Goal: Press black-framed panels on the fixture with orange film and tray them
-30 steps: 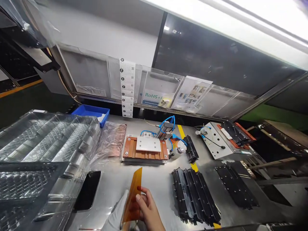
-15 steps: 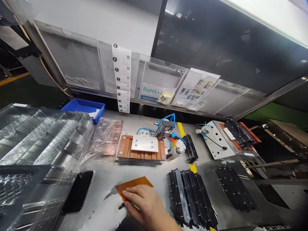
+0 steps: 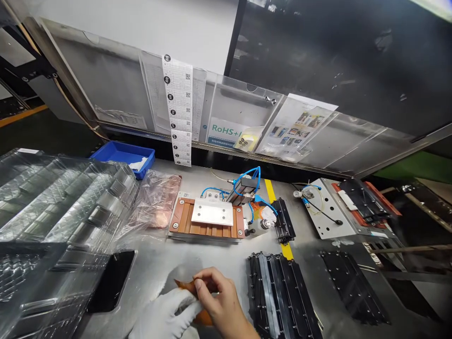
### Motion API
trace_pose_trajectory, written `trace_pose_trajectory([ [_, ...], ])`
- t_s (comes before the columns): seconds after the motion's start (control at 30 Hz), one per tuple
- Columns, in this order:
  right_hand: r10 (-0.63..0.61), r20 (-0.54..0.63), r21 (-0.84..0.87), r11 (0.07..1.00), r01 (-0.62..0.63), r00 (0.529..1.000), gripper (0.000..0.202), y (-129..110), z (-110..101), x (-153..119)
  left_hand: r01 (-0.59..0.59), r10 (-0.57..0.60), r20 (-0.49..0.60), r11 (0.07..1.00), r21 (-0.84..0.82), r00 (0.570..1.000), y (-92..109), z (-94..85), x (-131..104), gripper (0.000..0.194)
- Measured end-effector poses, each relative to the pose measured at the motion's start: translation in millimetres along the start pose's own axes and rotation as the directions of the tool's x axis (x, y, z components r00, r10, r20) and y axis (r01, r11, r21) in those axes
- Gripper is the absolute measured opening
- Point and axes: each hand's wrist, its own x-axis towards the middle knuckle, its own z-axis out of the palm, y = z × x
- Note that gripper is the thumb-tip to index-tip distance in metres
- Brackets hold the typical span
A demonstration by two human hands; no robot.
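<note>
Low on the steel bench (image 3: 219,256), close to the person's body, both hands meet over an amber film sheet (image 3: 184,285). The gloved left hand (image 3: 165,315) lies under and against the sheet, its fingers curled, and the bare right hand (image 3: 221,303) pinches the sheet's upper edge between thumb and forefinger. Most of the sheet is hidden by the hands, so I cannot tell if it lies flat on the bench or is a little lifted.

The sheet looks very thin and light, flexible like plastic foil, probably smooth and a bit slippery, and it can crease easily. I think a gentle pinch at a corner or a free edge is the safest hold, not a squeeze in the middle.

There is open bench just ahead of the hands. To the right, quite near, lies a group of black finned parts (image 3: 278,294); to the left a dark phone (image 3: 112,281) and clear plastic trays (image 3: 63,207). Further forward stands the copper fixture (image 3: 206,219) with blue tubes (image 3: 247,176).
</note>
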Motion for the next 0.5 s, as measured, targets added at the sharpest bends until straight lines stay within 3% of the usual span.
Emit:
trace_pose_trajectory([
  [0.2, 0.099, -0.059, 0.139, 0.986, -0.09, 0.993, 0.038, 9.3, 2.3, 0.8, 0.044, -0.042, -0.015, 0.992, 0.122, 0.999, -5.8, 6.8, 3.0, 0.029],
  [0.27, 0.141, -0.076, 0.256, 0.96, -0.117, 0.987, 0.041, 12.9, 5.1, 1.0, 0.055, -0.052, -0.025, 0.989, 0.137, 0.998, -6.0, 7.7, 3.2, 0.029],
  [0.33, 0.228, -0.044, 0.461, 0.869, -0.183, 0.973, 0.043, 15.1, 8.7, 1.8, 0.049, -0.045, -0.037, 0.993, 0.105, 0.998, -5.6, 6.9, 4.0, 0.029],
  [0.4, 0.32, 0.002, 0.676, 0.698, -0.237, 0.947, 0.044, 15.5, 11.5, 3.3, 0.005, -0.001, -0.05, 0.997, 0.071, 0.999, -5.3, 5.1, 4.9, 0.028],
  [0.5, 0.404, -0.007, 0.823, 0.522, -0.224, 0.915, 0.041, 15.3, 9.7, 6.7, -0.056, 0.061, -0.063, 0.995, 0.077, 0.996, -7.4, 2.1, 3.9, 0.03],
])
